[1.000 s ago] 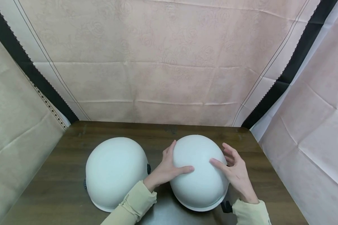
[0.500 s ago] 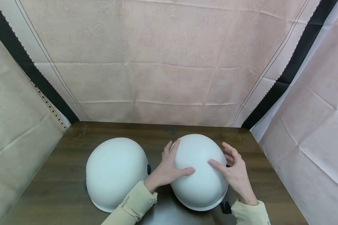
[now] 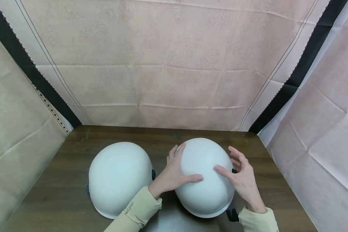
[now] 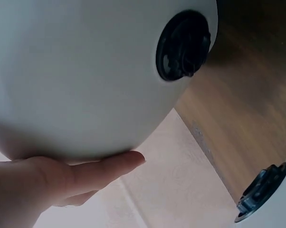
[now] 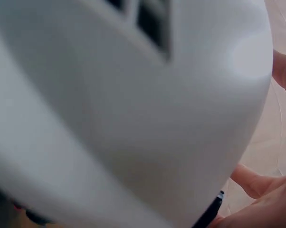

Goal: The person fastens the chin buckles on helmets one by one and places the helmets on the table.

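Observation:
Two smooth white helmets are in the head view, crowns up. The right helmet (image 3: 204, 193) is between my hands. My left hand (image 3: 171, 177) lies along its left side, fingers extended, thumb across the front. In the left wrist view, straight fingers (image 4: 105, 172) rest flat against the shell, below a round black side fitting (image 4: 185, 45). My right hand (image 3: 245, 180) touches the front right with its thumb, the other fingers reaching along the right side, partly hidden. Dark openings (image 5: 152, 21) show in the shell in the right wrist view. Whether this helmet is clear of the table cannot be told.
The left helmet (image 3: 119, 180) stands beside my left forearm, with black fittings at its sides. A black piece (image 3: 232, 214) shows by my right cuff. Brown wood-grain table (image 3: 52, 193); pale patterned cloth (image 3: 168, 71) hangs behind and at both sides.
The fingers of my left hand have spread and slid slightly right on the shell, and its thumb has moved a little right. The right hand and the helmet have barely shifted.

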A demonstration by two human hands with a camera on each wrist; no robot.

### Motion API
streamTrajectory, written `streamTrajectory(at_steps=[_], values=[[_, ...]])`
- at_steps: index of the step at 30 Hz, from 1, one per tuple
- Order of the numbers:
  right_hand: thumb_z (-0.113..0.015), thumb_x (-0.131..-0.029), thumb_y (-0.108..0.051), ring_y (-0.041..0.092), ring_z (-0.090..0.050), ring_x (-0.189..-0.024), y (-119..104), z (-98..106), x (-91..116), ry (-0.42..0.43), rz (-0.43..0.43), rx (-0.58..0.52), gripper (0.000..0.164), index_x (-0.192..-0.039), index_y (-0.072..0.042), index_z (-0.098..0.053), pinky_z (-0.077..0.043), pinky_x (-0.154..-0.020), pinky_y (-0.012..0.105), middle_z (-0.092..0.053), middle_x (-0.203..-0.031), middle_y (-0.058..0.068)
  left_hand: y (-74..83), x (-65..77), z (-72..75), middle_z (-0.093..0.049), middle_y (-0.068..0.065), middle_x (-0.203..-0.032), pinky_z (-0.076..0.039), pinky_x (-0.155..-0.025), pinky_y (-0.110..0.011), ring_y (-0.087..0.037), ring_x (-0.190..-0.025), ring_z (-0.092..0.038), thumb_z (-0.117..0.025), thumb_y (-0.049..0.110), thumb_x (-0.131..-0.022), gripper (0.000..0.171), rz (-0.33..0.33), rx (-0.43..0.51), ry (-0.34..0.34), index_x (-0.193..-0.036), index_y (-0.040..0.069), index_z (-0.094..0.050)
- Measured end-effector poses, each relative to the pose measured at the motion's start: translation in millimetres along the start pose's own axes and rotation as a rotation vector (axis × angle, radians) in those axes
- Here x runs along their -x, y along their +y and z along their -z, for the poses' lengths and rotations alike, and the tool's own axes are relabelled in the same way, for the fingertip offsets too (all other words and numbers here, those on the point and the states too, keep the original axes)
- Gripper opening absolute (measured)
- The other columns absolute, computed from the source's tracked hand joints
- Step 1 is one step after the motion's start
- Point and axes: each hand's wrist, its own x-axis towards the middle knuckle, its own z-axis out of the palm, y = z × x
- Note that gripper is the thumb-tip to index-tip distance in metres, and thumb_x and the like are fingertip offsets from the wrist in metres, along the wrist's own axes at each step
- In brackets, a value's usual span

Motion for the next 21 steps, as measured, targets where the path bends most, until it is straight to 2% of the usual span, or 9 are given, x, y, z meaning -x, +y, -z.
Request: streamTrajectory(at_steps=[10, 13, 15, 21], values=[[-0.080, -0.082, -0.023, 0.030, -0.045, -0.126, -5.3, 0.5, 2.4, 0.008, 0.051, -0.090, 0.075, -0.146, -0.019, -0.042, -0.032, -0.106, 0.053, -0.040, -0.142, 0.011, 5.7, 2.1, 6.3, 0.000, -0.002, -0.161, -0.035, -0.100, -0.060, -0.032, -0.145, -0.009, -0.077, 0.068, -0.065, 0.123, 0.015, -0.016, 0.006, -0.156, 0.033, -0.002], [-0.080, -0.083, -0.023, 0.028, -0.046, -0.126, -5.7, -1.0, 2.5, 0.016, 0.075, -0.088, 0.073, -0.145, -0.018, -0.043, -0.034, -0.106, 0.051, -0.042, -0.142, 0.009, 6.8, 3.5, 7.9, 0.000, -0.002, -0.161, -0.034, -0.100, -0.062, -0.032, -0.145, -0.007, -0.077, 0.067, -0.066, 0.121, 0.006, -0.017, 0.007, -0.156, 0.036, -0.003], [-0.079, -0.083, -0.022, 0.027, -0.047, -0.126, -5.8, -1.9, 2.5, 0.021, 0.091, -0.075, 0.072, -0.145, -0.018, -0.043, -0.036, -0.104, 0.045, -0.043, -0.141, 0.007, 7.7, 4.7, 8.9, 0.001, -0.001, -0.161, -0.032, -0.100, -0.064, -0.033, -0.146, -0.005, -0.077, 0.067, -0.066, 0.118, -0.006, -0.020, 0.003, -0.155, 0.039, -0.004], [-0.078, -0.084, -0.020, 0.023, -0.048, -0.125, -7.6, -3.6, 1.8, 0.038, 0.131, -0.056, 0.070, -0.144, -0.014, -0.044, -0.037, -0.099, 0.025, -0.045, -0.141, 0.004, 9.4, 5.1, 10.1, 0.005, 0.005, -0.161, -0.012, -0.108, -0.068, -0.030, -0.147, 0.003, -0.074, 0.070, -0.066, 0.115, -0.036, -0.053, 0.000, -0.154, 0.043, -0.005]])
